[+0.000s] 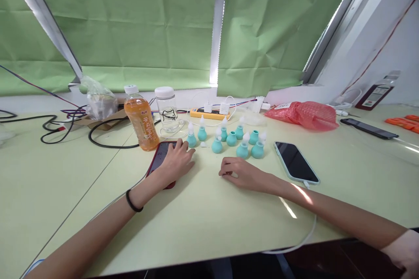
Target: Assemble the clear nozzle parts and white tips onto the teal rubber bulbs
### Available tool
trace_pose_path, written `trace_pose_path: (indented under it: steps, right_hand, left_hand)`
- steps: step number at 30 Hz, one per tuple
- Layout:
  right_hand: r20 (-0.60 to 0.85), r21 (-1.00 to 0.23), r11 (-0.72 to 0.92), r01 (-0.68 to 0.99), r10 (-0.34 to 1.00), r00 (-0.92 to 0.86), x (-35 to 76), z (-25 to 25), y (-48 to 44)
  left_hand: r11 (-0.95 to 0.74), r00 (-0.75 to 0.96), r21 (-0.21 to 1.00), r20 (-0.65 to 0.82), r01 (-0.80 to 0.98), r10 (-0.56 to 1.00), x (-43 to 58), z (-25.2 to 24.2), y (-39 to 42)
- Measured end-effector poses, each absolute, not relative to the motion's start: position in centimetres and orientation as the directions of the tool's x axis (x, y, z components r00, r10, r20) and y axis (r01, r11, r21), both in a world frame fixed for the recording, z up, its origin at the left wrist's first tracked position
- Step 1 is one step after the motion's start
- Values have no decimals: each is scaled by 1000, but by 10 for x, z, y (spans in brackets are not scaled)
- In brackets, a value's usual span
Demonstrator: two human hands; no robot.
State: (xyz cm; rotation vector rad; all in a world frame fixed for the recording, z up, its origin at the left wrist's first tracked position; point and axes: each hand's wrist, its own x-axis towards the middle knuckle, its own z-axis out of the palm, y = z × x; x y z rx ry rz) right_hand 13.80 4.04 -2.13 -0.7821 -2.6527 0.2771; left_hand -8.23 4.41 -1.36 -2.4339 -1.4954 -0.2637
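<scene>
My left hand [178, 159] lies with its fingers apart over a dark phone [159, 157] in a red case and holds nothing. My right hand [238, 171] rests on the table, its fingers loosely curled toward the thumb, with no object showing in it. Just beyond both hands stand several teal squeeze bulbs [242, 151], most with a translucent pointed nozzle [246, 138] on top. Two of them, an open-necked teal bulb [231, 139] and another bare bulb [254, 137], show no nozzle. A small whitish piece [203, 144] lies among them.
An orange drink bottle [141, 122] and a clear jar [166, 111] stand behind my left hand. A yellow power strip [209, 114] with chargers lies at the back. On the right are a charging phone [296, 162], red bubble wrap [303, 114] and another phone [369, 128]. Black cables [113, 144] run across the left.
</scene>
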Motion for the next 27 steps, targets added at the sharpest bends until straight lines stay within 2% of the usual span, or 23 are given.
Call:
trace_pose_path:
  steps: [5, 8, 10, 14, 16, 18, 22, 27]
  right_hand:
    - [345, -633, 677, 375, 681, -646, 152, -24, 34]
    - [294, -855, 470, 219, 787, -542, 155, -29, 36]
    - [241, -937, 333, 108, 837, -492, 156, -33, 38]
    - [143, -986, 166, 7, 868, -476, 157, -40, 40]
    - [104, -991, 133, 23, 864, -492, 156, -43, 39]
    - [95, -989, 136, 50, 871, -482, 155, -45, 38]
    - [126, -985, 165, 55, 896, -425, 153, -47, 36]
    - [201, -959, 263, 106, 894, -402, 154, -49, 36]
  left_hand:
    - [-434, 434, -69, 299, 898, 850, -72, -12, 54]
    - [-452, 427, 2, 321, 892, 845, -61, -11, 50]
    - [-488, 435, 111, 315, 866, 844, -51, -15, 42]
    - [-477, 379, 586, 292, 655, 878, -33, -31, 25]
    - [-440, 347, 703, 284, 558, 894, -29, -38, 19]
    - [-446, 360, 721, 285, 531, 889, -27, -42, 16]
    - [-508, 432, 675, 299, 535, 851, -28, -43, 13]
    - [-503, 435, 676, 288, 539, 853, -28, -44, 13]
